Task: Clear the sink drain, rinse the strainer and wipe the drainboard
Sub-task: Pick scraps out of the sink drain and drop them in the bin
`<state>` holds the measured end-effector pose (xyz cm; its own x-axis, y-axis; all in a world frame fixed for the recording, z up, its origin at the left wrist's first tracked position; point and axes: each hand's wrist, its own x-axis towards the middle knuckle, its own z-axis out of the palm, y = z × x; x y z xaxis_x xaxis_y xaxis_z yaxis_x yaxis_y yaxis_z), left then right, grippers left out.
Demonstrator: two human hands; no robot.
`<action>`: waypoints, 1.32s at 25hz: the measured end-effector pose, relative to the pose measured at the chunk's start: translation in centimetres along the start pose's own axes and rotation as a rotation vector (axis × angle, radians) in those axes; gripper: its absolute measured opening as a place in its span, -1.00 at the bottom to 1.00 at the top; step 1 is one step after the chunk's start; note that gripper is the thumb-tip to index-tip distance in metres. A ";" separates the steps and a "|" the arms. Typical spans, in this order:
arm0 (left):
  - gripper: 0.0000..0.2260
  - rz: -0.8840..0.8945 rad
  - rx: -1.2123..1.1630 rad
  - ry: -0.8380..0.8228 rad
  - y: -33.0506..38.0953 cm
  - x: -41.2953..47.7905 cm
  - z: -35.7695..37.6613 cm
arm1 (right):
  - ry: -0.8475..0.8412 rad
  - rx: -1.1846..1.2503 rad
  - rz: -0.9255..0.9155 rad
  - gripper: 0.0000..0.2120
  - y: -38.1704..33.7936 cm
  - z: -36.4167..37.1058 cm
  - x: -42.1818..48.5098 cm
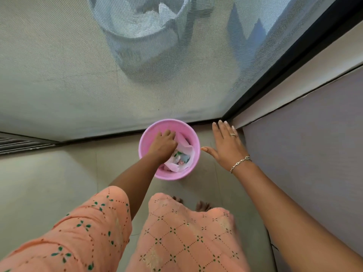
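Note:
A pink round waste bin [146,138] stands on the tiled floor against the door track, lined with a pale pink bag holding scraps and wrappers [181,159]. My left hand [164,143] reaches down into the bin's mouth with its fingers curled under; whatever may be in them is hidden beneath the hand. My right hand [225,147] hovers to the right of the bin, palm down, fingers straight and spread, holding nothing. No sink, strainer or drainboard is in view.
A mesh screen door [98,75] rises just behind the bin, with its dark frame [284,71] running up to the right. A grey wall panel [314,144] closes the right side. My bare feet [202,206] stand just behind the bin.

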<state>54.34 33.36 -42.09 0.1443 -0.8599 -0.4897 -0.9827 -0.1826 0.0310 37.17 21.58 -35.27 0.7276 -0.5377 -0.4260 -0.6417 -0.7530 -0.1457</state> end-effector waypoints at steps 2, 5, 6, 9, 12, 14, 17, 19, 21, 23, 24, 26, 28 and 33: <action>-0.77 -0.015 -0.007 -0.007 0.2 -0.2 -0.1 | 0.001 0.016 -0.003 -0.20 0.0 -0.3 0.1; -0.75 -0.046 -0.036 0.018 0.3 -0.8 -0.8 | 0.018 0.021 -0.007 -0.21 -0.1 -1.0 -0.2; -0.73 -0.054 -0.049 0.026 0.3 -1.0 -1.2 | 0.020 0.022 -0.008 -0.21 -0.2 -1.3 -0.3; -0.77 -0.073 -0.055 0.033 0.3 -1.9 -3.0 | 0.020 0.027 -0.011 -0.22 -0.6 -2.9 -1.1; -0.77 -0.072 -0.059 0.024 0.4 -3.0 -5.3 | 0.044 0.031 -0.014 -0.22 -1.0 -5.2 -2.1; -0.71 -0.085 -0.089 0.014 0.4 -3.6 -6.3 | 0.057 0.030 -0.014 -0.22 -1.2 -6.4 -2.6; -0.67 -0.094 -0.083 0.003 0.3 -4.8 -7.8 | 0.074 0.025 -0.008 -0.23 -1.4 -8.2 -3.5; -0.67 -0.100 -0.103 -0.025 0.4 -5.7 -8.7 | 0.088 0.028 -0.005 -0.23 -1.4 -9.3 -4.2; -0.65 -0.118 -0.134 -0.048 0.3 -6.8 -9.6 | 0.091 0.024 -0.001 -0.23 -1.6 -10.4 -5.0; -0.59 -0.134 -0.139 -0.061 -0.1 -8.1 -10.7 | 0.096 0.022 0.005 -0.23 -1.9 -11.5 -5.8; -0.54 -0.139 -0.131 -0.060 -0.3 -8.9 -11.5 | 0.101 0.020 0.008 -0.23 -2.1 -12.3 -6.4; -0.48 -0.134 -0.088 -0.020 -0.5 -10.5 -13.6 | 0.114 0.014 0.012 -0.22 -2.7 -14.2 -7.5; -0.45 -0.105 -0.029 0.084 -0.3 -12.1 -16.5 | 0.143 0.011 0.013 -0.22 -3.3 -16.7 -8.9; -0.36 -0.007 0.061 0.454 0.9 -14.6 -26.3 | 0.266 -0.010 0.038 -0.24 -4.1 -23.7 -12.5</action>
<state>54.37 33.24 -11.96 0.1736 -0.9831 -0.0575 -0.9846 -0.1722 -0.0291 36.40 22.40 -8.22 0.7421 -0.6455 -0.1807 -0.6682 -0.7335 -0.1243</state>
